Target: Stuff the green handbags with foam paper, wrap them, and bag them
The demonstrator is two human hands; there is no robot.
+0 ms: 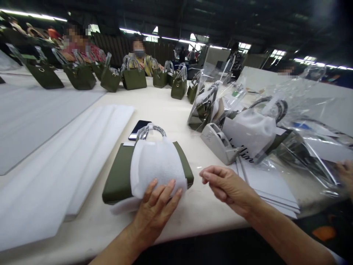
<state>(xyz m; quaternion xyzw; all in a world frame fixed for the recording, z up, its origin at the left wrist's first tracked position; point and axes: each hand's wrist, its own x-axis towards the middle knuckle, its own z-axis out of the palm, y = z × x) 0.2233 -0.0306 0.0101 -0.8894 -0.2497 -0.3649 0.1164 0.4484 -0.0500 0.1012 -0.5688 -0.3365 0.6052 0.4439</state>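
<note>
A green handbag [118,176] stands on the pale table, with a white foam sheet [157,165] wrapped around its middle and clear film on its handles. My left hand [156,209] rests on the lower front of the foam, fingers spread. To the right of the bag, my right hand [226,186] hovers over the table with its fingers curled and the thumb against the index finger. A small clear strip shows near those fingertips, but whether they hold it is unclear. Behind the bag lies a dark phone [140,129]. A grey tape dispenser [219,143] sits beyond my right hand.
Foam sheets [91,147] are layered at left. Several green handbags [134,79] line the far side, near two seated people. Bags in clear plastic [250,129] and white cards [270,184] occupy the right. Another person's hand [346,173] is at the right edge.
</note>
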